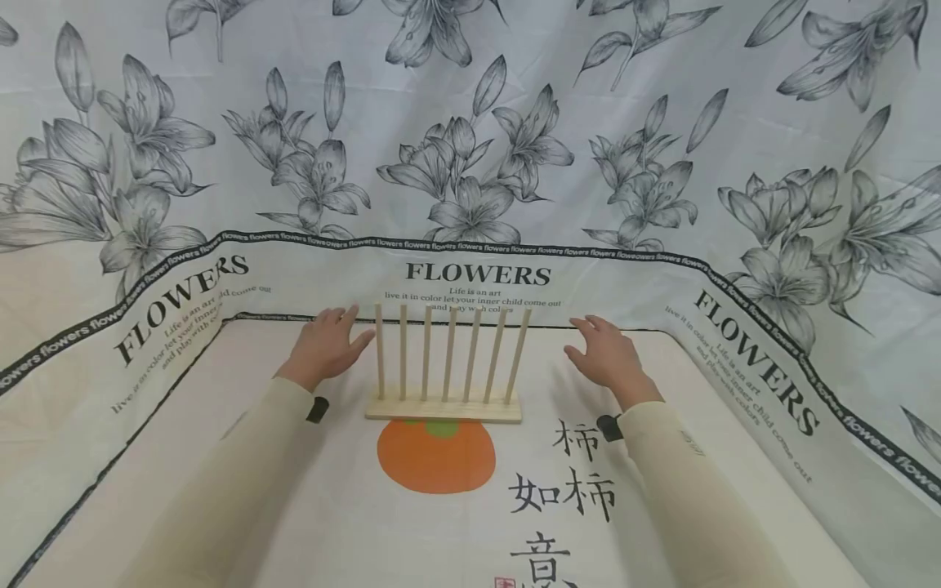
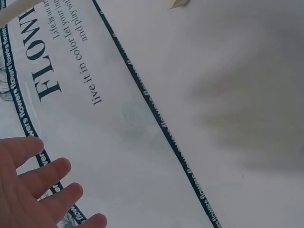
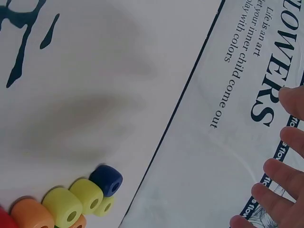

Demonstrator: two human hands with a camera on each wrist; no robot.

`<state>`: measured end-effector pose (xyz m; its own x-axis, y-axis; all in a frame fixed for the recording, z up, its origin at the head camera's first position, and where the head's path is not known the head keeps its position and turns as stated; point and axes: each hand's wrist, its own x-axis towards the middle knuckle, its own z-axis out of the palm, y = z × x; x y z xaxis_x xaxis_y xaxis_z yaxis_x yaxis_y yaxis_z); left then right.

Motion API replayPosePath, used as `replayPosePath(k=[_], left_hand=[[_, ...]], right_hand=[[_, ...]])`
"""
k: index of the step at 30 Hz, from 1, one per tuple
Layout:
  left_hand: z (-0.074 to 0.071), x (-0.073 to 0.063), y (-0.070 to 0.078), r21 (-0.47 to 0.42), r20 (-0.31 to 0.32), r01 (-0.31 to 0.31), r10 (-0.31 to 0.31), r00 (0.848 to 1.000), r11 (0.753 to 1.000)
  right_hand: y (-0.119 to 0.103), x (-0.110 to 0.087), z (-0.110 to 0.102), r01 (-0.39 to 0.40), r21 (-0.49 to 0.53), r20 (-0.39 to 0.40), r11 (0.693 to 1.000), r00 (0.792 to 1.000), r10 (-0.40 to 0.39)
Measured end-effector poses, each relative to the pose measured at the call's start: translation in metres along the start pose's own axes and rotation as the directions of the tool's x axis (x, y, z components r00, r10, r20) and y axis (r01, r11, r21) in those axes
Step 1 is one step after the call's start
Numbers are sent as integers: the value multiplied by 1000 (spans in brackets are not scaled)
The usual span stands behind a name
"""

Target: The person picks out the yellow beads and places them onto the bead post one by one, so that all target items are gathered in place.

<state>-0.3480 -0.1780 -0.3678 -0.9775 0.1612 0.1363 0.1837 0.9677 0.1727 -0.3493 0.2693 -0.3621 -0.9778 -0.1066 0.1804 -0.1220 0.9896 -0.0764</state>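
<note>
A wooden stand with a row of several upright pegs is on the cloth-covered table in the head view. My left hand hovers just left of the pegs, fingers spread and holding nothing. On the other side, farther from the stand, my right hand is likewise held out with loose, parted fingers and an empty palm. The left wrist view catches the spread left fingers and a corner of the stand. Parted right fingers show at the edge of the right wrist view.
Big beads lie on the cloth in the right wrist view: a dark blue bead, yellow beads, an orange bead and a red bead. A printed persimmon marks the tablecloth. Flower-printed curtain surrounds the back and sides.
</note>
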Motion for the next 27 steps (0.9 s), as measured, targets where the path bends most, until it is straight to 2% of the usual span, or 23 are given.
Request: replayPosePath(k=[7,13,19,27], left_hand=[[4,-5,-2,-34,-2,8,-8,1000,999],[10,-8,-4,-109,20,13,-11,1000,994],[16,-11,-6,-171,42,6,1,999,985],[21,-17,-4,-168,68,18,-6,998,986]], right_hand=[[11,-7,-4,-4,49,16,999,1000,3],[21,-13,-4,-20,93,44,995,999,16],[32,-17,-1,-18,89,46,996,999,14],[43,-24,3,-26,108,63,994,998,20]])
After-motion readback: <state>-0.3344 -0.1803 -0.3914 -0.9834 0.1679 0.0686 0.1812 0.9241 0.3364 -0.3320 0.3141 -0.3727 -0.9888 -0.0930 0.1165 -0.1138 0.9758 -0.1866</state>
